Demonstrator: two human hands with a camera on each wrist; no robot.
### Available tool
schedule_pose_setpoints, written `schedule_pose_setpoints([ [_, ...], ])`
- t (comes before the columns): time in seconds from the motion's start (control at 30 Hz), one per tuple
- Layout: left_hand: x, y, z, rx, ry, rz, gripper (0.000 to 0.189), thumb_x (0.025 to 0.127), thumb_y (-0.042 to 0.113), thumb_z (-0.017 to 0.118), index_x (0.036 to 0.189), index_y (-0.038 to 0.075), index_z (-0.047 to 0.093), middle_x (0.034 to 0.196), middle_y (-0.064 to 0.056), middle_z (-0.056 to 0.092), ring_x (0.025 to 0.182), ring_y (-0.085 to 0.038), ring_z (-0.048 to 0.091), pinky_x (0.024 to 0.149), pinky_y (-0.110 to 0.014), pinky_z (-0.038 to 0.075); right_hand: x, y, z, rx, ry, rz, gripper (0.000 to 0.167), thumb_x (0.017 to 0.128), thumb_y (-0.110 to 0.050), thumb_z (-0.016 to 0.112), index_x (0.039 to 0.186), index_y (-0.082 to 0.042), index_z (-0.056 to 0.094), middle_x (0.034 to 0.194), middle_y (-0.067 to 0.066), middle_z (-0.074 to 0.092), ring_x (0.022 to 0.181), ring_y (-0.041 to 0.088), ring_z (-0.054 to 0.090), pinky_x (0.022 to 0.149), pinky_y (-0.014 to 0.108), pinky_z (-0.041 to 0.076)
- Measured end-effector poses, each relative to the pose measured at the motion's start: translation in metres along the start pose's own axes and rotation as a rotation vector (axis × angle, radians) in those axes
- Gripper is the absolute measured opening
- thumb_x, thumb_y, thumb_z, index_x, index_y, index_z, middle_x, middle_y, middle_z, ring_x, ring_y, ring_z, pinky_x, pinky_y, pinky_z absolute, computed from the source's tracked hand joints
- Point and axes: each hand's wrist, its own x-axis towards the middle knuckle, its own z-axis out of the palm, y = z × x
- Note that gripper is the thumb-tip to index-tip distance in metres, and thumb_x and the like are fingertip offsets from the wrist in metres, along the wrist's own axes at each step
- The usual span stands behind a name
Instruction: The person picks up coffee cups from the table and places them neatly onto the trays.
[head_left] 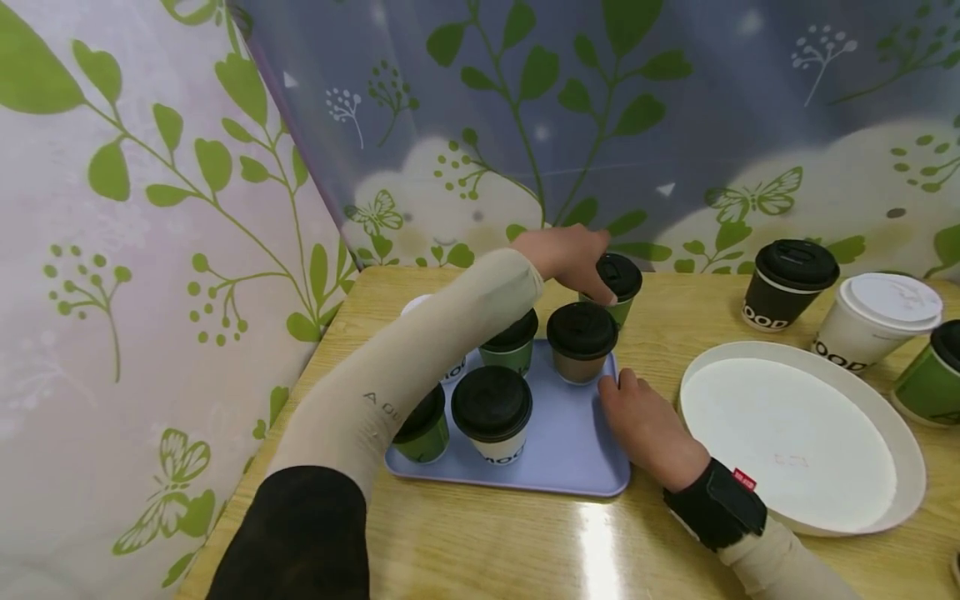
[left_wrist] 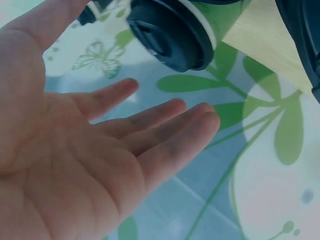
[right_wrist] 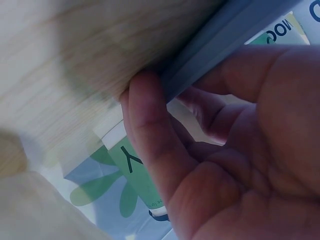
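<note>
The left hand (head_left: 566, 258) is spread wide: the left wrist view shows its palm bare, the fingers extended and the thumb well apart from them. It reaches over the tray to the black-lidded green cup (head_left: 621, 279), which stands upright just beyond the tray's far right corner. In the left wrist view the cup lies in front of the opening between thumb and fingers, with a gap between the fingertips and its lid; whether the thumb touches it, I cannot tell.

The right hand (head_left: 648, 425) is clamped on the right rim of the lavender tray (head_left: 570, 437), fingers curled about the edge. The green cup is ahead of this hand, near but apart, with the brown cup (head_left: 582, 342) partly in front of it.

The brown cup stands on the tray beside the rear green cup (head_left: 513, 342); nearer the person are the front green cup (head_left: 424, 437) and the black-lidded white cup (head_left: 491, 408). The left forearm partly hides another white cup (head_left: 416, 304).

To the right of the right hand, a round white tray (head_left: 795, 450) lies on the wooden counter (head_left: 450, 542). Behind it and along its right side stand a black cup (head_left: 787, 287), a white-lidded cup (head_left: 873, 321) and a third cup in green (head_left: 933, 379).
</note>
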Motion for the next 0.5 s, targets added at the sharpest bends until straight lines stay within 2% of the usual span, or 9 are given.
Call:
schedule_pose_setpoints([
  [0.23,0.025,0.005,0.001,-0.035,-0.018,-0.032,0.104,0.093,0.071,0.058,0.168,0.03,-0.001,0.172,0.008,0.014,0.156,-0.014,0.021,0.119,-0.038,0.032,-0.001,-0.001,0.001,0.0,0.004,-0.01,0.01,0.094,0.011,0.062,0.099,0.008,0.053,0.083,0.021,0.047,0.064,0.031,0.052,0.053,0.044,0.048],
  [0.37,0.032,0.01,0.003,-0.041,-0.028,-0.035,0.104,0.091,0.074,0.058,0.167,0.035,-0.001,0.172,0.011,0.013,0.155,-0.011,0.02,0.118,-0.035,0.031,-0.001,-0.001,0.0,-0.004,0.014,-0.013,0.01,0.094,0.011,0.061,0.098,0.008,0.053,0.083,0.021,0.047,0.064,0.032,0.052,0.053,0.044,0.048],
  [0.5,0.035,0.017,0.004,-0.024,-0.039,-0.047,0.101,0.089,0.076,0.059,0.166,0.042,0.003,0.171,0.015,0.014,0.154,-0.008,0.024,0.113,-0.033,0.036,0.0,-0.001,-0.001,-0.003,0.005,-0.003,0.01,0.095,0.01,0.062,0.099,0.007,0.053,0.084,0.022,0.047,0.065,0.032,0.053,0.054,0.045,0.049],
])
